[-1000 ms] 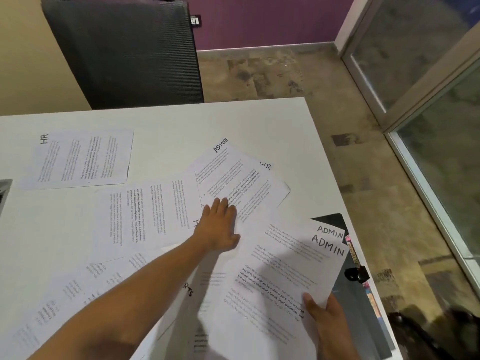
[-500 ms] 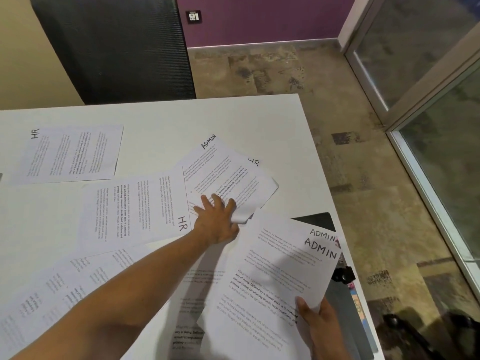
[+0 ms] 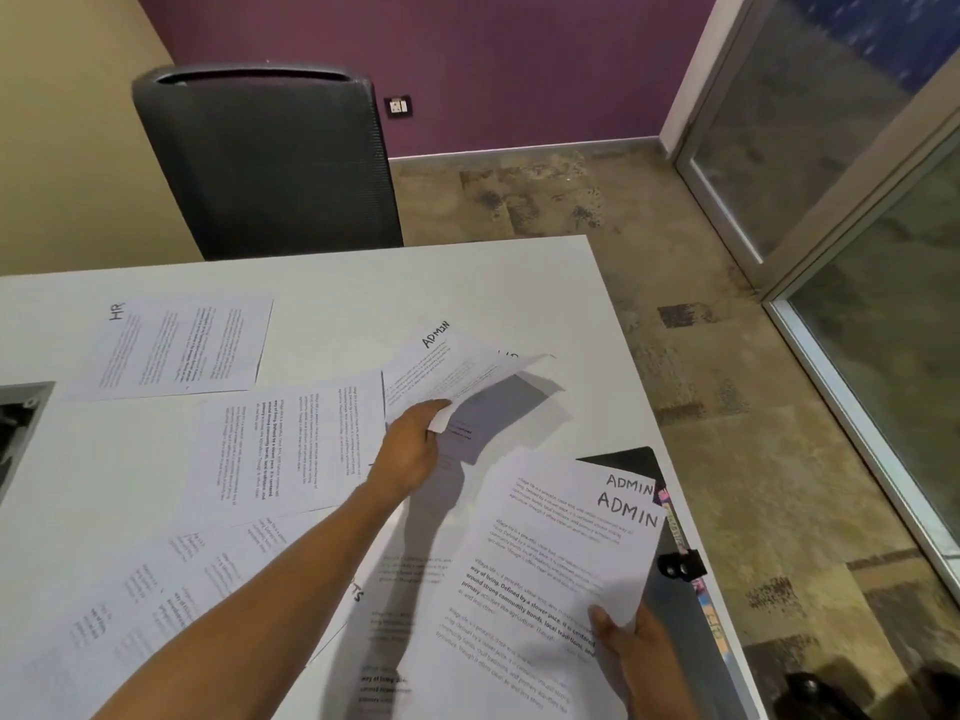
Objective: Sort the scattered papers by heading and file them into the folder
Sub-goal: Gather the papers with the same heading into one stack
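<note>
My left hand (image 3: 410, 449) pinches the near corner of a sheet headed ADMIN (image 3: 441, 366) and lifts it off the white table (image 3: 332, 272); a sheet beneath it lies in its shadow. My right hand (image 3: 631, 646) grips the lower edge of a stack of ADMIN papers (image 3: 550, 558) held over the table's right side. A black folder (image 3: 675, 605) with coloured tabs and a clip lies under that stack at the right edge. An HR sheet (image 3: 176, 345) rests at the far left. More printed sheets (image 3: 291, 444) lie spread across the middle and near left.
A dark mesh office chair (image 3: 270, 163) stands behind the table's far edge. A grey recessed cable box (image 3: 15, 428) is set into the table at the left. The table's right edge drops to a stone floor beside a glass partition (image 3: 857, 200).
My left hand went from pressing flat on the ADMIN sheet to gripping its corner and raising it. The right hand kept hold of its stack. The view tilted upward.
</note>
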Demonstrator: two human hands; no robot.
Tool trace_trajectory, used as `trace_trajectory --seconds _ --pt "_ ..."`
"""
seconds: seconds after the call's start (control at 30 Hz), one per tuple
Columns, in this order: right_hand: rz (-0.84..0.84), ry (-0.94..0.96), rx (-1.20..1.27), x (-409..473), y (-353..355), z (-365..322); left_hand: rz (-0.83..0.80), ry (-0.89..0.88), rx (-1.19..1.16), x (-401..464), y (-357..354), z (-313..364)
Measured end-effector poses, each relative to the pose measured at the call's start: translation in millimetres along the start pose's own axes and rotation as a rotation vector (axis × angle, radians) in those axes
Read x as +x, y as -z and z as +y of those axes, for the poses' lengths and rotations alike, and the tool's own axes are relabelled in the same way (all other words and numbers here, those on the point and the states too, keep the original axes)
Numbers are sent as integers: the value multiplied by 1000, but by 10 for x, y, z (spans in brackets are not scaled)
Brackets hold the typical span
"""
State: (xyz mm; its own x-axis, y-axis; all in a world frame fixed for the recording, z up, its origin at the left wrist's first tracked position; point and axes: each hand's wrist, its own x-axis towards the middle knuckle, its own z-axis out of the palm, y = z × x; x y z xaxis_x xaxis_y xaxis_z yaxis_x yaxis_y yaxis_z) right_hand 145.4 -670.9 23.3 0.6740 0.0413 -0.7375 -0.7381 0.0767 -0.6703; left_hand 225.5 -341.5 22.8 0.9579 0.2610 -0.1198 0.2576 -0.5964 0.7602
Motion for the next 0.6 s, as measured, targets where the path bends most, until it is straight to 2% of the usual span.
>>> trace_trajectory --seconds 0.13,0.23,0.37,0.6 --pt "-13 41 -8 -29 -105 51 70 -150 -30 -433 192 209" --pt "-67 35 22 -129 -231 53 42 -254 -67 -816 286 167" --pt "-133 -24 30 -239 -417 54 -55 -270 -189 -1442 415 106" --pt "-258 -42 -41 -488 -626 62 -210 -238 -235 -2358 406 -339"
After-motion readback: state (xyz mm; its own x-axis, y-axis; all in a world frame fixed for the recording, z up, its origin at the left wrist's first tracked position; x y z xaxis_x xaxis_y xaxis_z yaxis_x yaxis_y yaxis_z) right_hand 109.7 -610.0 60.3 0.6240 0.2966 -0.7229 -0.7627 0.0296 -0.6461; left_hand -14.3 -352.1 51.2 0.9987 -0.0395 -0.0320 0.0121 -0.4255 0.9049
